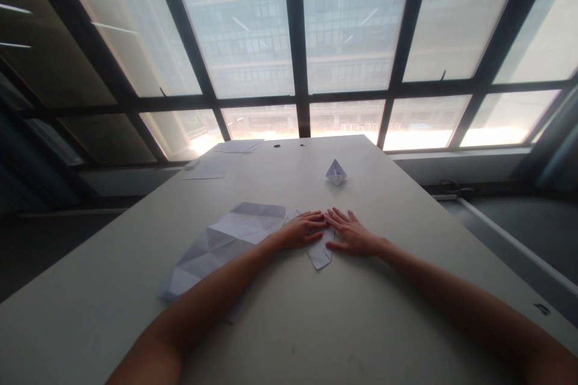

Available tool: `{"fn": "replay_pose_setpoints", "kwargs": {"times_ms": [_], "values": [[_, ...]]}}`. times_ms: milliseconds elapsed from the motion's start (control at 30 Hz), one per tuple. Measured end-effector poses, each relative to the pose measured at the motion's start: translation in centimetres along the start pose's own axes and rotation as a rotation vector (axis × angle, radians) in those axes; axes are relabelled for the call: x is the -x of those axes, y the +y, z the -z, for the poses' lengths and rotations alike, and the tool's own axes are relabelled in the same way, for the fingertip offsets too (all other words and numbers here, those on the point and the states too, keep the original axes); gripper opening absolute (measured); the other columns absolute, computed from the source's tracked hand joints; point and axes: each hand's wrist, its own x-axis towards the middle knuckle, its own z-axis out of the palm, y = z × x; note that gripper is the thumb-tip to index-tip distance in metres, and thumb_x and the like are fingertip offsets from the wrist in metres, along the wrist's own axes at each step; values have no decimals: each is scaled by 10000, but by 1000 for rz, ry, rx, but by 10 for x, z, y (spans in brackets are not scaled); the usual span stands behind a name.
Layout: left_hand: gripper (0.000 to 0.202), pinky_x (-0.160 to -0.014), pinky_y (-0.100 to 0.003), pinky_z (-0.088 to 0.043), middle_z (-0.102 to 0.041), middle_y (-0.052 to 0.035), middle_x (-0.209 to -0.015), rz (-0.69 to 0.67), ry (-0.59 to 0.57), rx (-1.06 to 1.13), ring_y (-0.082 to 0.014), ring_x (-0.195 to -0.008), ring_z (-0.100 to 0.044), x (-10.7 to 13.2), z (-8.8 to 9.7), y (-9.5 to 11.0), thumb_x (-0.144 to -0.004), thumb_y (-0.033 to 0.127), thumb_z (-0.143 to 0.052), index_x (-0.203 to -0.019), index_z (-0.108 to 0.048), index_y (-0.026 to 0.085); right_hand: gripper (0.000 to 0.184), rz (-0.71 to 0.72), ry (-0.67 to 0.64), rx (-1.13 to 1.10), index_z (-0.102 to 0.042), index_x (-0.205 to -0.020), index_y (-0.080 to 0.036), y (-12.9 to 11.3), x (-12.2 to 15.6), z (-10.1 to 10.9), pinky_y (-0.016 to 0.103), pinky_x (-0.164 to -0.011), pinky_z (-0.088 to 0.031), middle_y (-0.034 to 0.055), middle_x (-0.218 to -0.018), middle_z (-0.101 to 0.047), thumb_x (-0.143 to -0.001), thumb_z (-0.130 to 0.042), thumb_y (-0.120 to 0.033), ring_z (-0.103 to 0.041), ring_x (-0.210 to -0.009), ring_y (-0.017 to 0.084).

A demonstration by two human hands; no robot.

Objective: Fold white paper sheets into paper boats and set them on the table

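Both hands lie over a small piece of folded white paper (320, 254) on the table, covering most of it. My left hand (303, 229) rests palm down on its left part, fingers stretched out. From the right, my right hand (351, 233) presses flat with its fingers spread, its fingertips close to those of the left. One folded end of the paper sticks out toward me below the hands. A large creased sheet of paper (232, 231) lies to the left, partly under my left forearm. Beyond the hands stands a folded paper boat (336, 173).
Flat sheets of paper (206, 169) lie at the far left of the white table (289, 337). A small dark object (542, 308) sits by the right edge. Large windows (347, 30) stand behind the table's far end.
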Motion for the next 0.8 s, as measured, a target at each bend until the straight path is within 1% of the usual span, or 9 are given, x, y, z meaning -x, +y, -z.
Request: {"fn": "replay_pose_setpoints", "kwargs": {"times_ms": [100,233,333,467,567,667,733,800], "values": [[494,-1213,-430,-247,-411,-35,-1543,-11,8,6,-236,-1452,-331,0,2,2,-967,320,-544,-1455,-473,329,997,40,-27,-4,-77,-1590,-210,-2,3,5,547,-1194,5,112,-1647,-94,-848,-467,-750,-19,-1516,307],[491,-1215,-419,-239,-401,-34,-1549,-14,18,12,-228,-1454,-327,0,3,4,-972,320,-531,-1459,-468,329,1019,55,-22,-17,-80,-1590,-217,-3,3,6,528,-1200,0,114,-1643,-112,-831,-497,-754,-64,-1513,312],[488,-1217,-416,-230,-398,-32,-1551,-14,14,11,-222,-1457,-320,0,3,3,-975,320,-523,-1459,-467,325,965,51,-13,-26,-84,-1591,-210,-4,3,5,514,-1204,-8,114,-1640,-132,-869,-462,-727,-97,-1513,289],[466,-1214,-416,-231,-408,-34,-1546,4,13,2,-225,-1452,-326,0,1,2,-979,317,-504,-1445,-488,317,828,32,-3,-20,-89,-1591,-207,-3,1,2,506,-1206,-17,95,-1641,-140,-944,-394,-625,-108,-1514,256],[457,-1189,-393,-282,-442,-61,-1512,46,43,-17,-241,-1406,-391,1,0,5,-967,316,-518,-1424,-517,302,771,0,21,-16,-135,-1588,-188,-2,-1,-1,496,-1209,-40,101,-1634,-179,-965,-377,-574,-129,-1511,246],[443,-1147,-370,-343,-503,-73,-1419,98,84,-37,-240,-1303,-488,2,1,8,-955,323,-537,-1398,-544,313,740,-47,58,-18,-224,-1571,-160,0,-4,-5,485,-1210,-74,126,-1618,-237,-967,-387,-557,-159,-1506,241],[438,-1127,-360,-365,-536,-70,-1359,110,95,-37,-232,-1251,-521,2,1,8,-956,330,-538,-1393,-545,316,717,-64,78,-24,-270,-1557,-159,1,-5,-7,484,-1207,-93,136,-1608,-267,-967,-400,-546,-179,-1501,243],[442,-1105,-351,-390,-557,-75,-1328,110,105,-29,-227,-1226,-536,2,0,7,-956,333,-539,-1396,-540,294,702,-68,90,-30,-294,-1548,-162,2,-6,-9,489,-1205,-101,140,-1602,-283,-966,-412,-536,-192,-1498,249]]}}
